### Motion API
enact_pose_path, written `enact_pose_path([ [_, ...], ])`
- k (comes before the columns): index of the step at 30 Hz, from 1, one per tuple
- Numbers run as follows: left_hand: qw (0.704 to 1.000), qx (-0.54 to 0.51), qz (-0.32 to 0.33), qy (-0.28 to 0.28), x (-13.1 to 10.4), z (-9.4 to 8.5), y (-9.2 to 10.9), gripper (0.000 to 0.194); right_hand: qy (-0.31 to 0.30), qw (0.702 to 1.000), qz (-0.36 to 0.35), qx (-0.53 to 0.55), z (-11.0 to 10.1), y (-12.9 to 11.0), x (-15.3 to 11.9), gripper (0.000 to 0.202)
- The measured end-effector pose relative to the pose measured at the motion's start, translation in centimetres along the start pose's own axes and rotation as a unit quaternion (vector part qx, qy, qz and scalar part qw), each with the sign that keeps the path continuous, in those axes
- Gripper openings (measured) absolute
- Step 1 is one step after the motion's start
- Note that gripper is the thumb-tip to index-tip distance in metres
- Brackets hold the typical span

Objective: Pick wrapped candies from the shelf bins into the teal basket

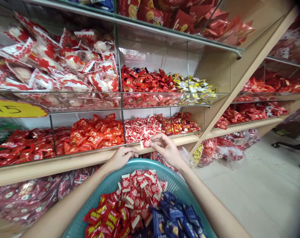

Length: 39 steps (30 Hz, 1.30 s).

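Between the thumb and fingers of my right hand (166, 148) is a small red-and-white wrapped candy (145, 143), held just in front of the lower shelf's edge. My left hand (122, 156) lies beside the wooden shelf edge (90, 161), above the basket's far rim, its fingers loosely stretched to the right with nothing visible in them. Below both hands is a teal plastic basket (100, 180). Inside it are red-and-white candies (140, 188), red candies with yellow lettering (107, 218) and dark blue packets (177, 218).
Glass-fronted compartments hold small red-and-white candies (140, 129), orange-red candies (97, 134) and large red-and-white packs (65, 66). A yellow price tag (16, 108) reads 15. Bagged goods (221, 148) sit under the shelf, beside the tiled floor (251, 188).
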State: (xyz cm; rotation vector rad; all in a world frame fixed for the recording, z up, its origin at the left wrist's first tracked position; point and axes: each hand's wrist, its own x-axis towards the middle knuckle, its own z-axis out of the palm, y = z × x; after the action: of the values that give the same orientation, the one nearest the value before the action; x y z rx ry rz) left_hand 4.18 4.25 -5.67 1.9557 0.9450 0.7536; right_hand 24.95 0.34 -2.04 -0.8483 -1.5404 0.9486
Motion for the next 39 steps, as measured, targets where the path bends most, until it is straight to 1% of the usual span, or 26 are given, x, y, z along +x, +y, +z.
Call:
enact_pose_path([
  [2, 1.0, 0.014, 0.01, 0.005, 0.0, 0.0, 0.0, 0.03, -0.072, 0.996, 0.04, 0.032, 0.7, 0.1, -0.3, 0.024],
  [5, 0.999, 0.019, 0.026, 0.01, 0.1, -0.1, 0.0, 0.032, -0.144, 0.986, 0.08, 0.037, 1.3, 0.4, -0.7, 0.032],
  [8, 0.999, 0.016, 0.035, 0.003, 0.1, -0.1, 0.0, 0.033, -0.19, 0.977, 0.091, 0.017, 1.8, 0.8, -0.9, 0.032],
  [12, 0.999, 0.022, 0.038, 0.006, 0.1, -0.1, 0.0, 0.033, -0.235, 0.966, 0.107, -0.03, 2.7, 1.2, -1.3, 0.028],
  [17, 1.0, -0.009, 0.018, 0.008, 0.0, 0.0, -0.2, 0.031, -0.298, 0.947, 0.1, -0.069, 3.3, 1.3, -1.8, 0.025],
  [21, 1.0, -0.008, 0.004, 0.011, -0.1, 0.0, 0.1, 0.029, -0.367, 0.918, 0.079, -0.126, 3.2, 1.0, -2.0, 0.021],
  [23, 1.0, -0.007, -0.001, 0.011, -0.1, 0.0, 0.4, 0.03, -0.388, 0.906, 0.063, -0.158, 3.2, 1.0, -2.1, 0.019],
  [26, 1.0, -0.004, -0.001, 0.01, -0.1, 0.0, 0.5, 0.029, -0.395, 0.895, 0.021, -0.208, 3.4, 1.1, -2.2, 0.018],
  [29, 1.0, -0.001, 0.0, 0.008, -0.1, 0.0, 0.3, 0.03, -0.392, 0.887, 0.002, -0.243, 3.7, 1.2, -2.2, 0.02],
  [31, 1.0, -0.001, 0.0, 0.006, -0.1, 0.0, 0.2, 0.03, -0.385, 0.888, -0.01, -0.25, 3.9, 1.0, -2.2, 0.021],
  [33, 1.0, -0.001, 0.004, 0.006, 0.0, 0.0, 0.1, 0.03, -0.369, 0.896, -0.031, -0.245, 4.0, 0.8, -2.2, 0.02],
  [36, 1.0, 0.004, 0.018, 0.009, 0.0, -0.1, -0.1, 0.031, -0.309, 0.919, -0.057, -0.238, 3.9, 0.5, -2.0, 0.02],
  [39, 0.999, 0.02, 0.038, 0.012, 0.1, -0.1, -0.1, 0.031, -0.209, 0.942, -0.086, -0.248, 3.5, 0.5, -1.5, 0.024],
])
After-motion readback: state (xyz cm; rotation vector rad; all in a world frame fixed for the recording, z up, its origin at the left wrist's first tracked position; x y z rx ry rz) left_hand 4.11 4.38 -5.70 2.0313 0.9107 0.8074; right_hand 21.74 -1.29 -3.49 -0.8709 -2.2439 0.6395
